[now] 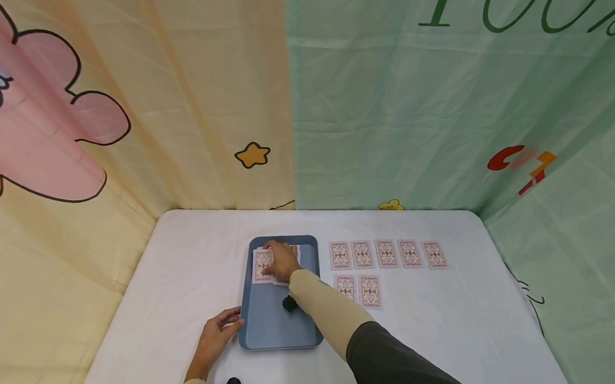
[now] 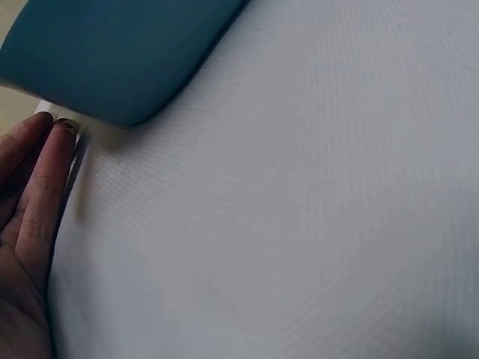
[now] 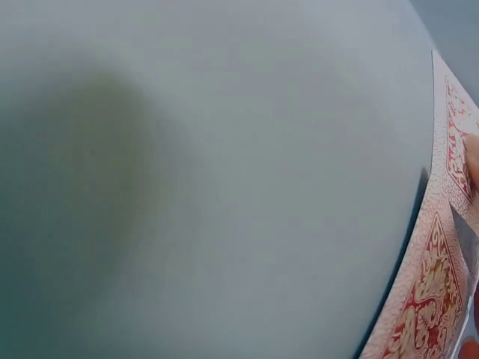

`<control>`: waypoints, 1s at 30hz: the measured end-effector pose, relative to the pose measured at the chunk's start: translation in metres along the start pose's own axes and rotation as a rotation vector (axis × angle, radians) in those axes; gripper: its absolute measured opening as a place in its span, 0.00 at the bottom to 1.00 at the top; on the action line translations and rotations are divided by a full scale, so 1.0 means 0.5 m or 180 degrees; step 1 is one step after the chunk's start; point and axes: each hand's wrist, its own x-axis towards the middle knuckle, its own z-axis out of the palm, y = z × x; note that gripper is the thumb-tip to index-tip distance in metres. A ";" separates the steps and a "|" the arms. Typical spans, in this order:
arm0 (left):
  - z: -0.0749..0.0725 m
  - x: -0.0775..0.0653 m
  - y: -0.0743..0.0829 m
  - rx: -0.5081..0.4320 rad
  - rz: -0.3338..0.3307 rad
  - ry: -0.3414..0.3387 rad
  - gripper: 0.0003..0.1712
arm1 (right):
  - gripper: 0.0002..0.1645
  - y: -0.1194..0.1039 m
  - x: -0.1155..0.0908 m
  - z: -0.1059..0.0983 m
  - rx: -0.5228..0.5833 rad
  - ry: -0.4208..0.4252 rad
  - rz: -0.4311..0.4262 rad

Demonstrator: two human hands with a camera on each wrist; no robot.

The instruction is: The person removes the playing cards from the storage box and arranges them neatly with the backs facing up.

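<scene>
In the head view my right hand (image 1: 284, 261) reaches over face-down playing cards (image 1: 262, 265) at the far end of a blue-grey tray (image 1: 281, 330). Its thumb and fingers bend around a card's edges, partly hiding the cards beneath. The right wrist view catches red-patterned card backs (image 3: 430, 307) at the right border, with fingertips (image 3: 472, 158) on them. My left hand (image 1: 215, 339) lies beside the tray's left rim, fingers extended and fingertips at the edge. In the left wrist view these extended fingers (image 2: 43, 187) meet the tray's underside edge.
Right of the tray, a row of several face-down cards (image 1: 386, 253) lies on the white tablecloth (image 1: 456, 324). Nearer me are two more, one of them a card (image 1: 370, 291) beside my forearm. Patterned curtains (image 1: 215, 103) enclose the table's far side and ends.
</scene>
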 end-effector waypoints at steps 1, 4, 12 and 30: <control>0.000 -0.001 0.002 -0.0001 -0.0004 -0.0004 0.25 | 0.33 0.001 0.000 0.000 0.0062 0.0011 0.0018; -0.001 -0.007 0.014 0.0007 0.0002 -0.0018 0.24 | 0.25 0.000 -0.002 -0.004 0.0270 0.0083 0.0044; 0.004 -0.002 -0.003 0.0044 0.0012 0.0005 0.24 | 0.14 -0.004 -0.020 -0.032 0.1099 0.0226 0.0116; 0.001 0.005 -0.011 0.0138 0.0031 0.0020 0.25 | 0.12 0.009 -0.062 -0.118 0.1691 0.0087 -0.0242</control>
